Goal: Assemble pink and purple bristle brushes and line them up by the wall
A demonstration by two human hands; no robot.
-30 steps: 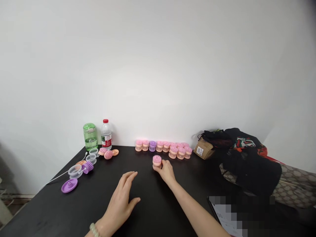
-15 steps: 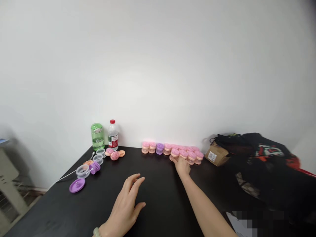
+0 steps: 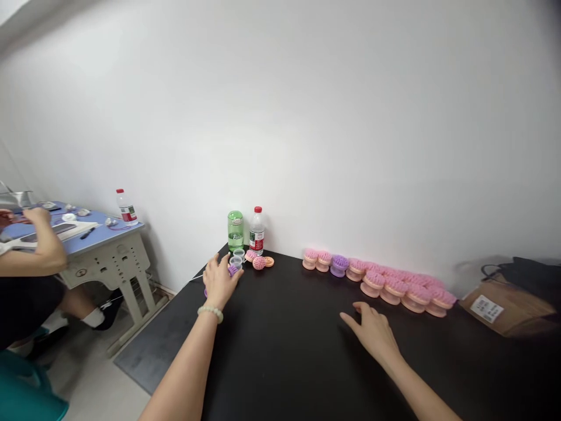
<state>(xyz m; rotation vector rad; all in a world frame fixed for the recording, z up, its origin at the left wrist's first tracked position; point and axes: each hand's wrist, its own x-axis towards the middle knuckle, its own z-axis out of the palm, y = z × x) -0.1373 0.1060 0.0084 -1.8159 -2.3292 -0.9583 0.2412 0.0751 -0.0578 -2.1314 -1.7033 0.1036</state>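
My left hand [image 3: 219,282], with a beaded bracelet [image 3: 210,314] on its wrist, reaches over loose parts at the table's left edge. Its fingers are spread around a purple bristled piece [image 3: 232,269], partly hidden; whether they touch it I cannot tell. Clear plastic rings [image 3: 236,261] lie just past the fingertips. Beside them are a pink bristled piece [image 3: 259,263] and an orange disc [image 3: 269,262]. My right hand [image 3: 372,330] hovers over the black table, fingers apart and holding nothing. Beyond it runs a row of pink round brushes [image 3: 394,288] with one purple brush [image 3: 339,265].
A green bottle [image 3: 235,231] and a red-capped water bottle [image 3: 256,233] stand by the wall. At right lies a brown paper bag [image 3: 504,307] with dark cloth on it. A co-worker's arm [image 3: 46,245] is over a blue desk [image 3: 100,234] at left.
The view has swung left, bringing the other desk and person into sight. My right hand has drawn back from the row of brushes; my left has moved forward to the loose parts.
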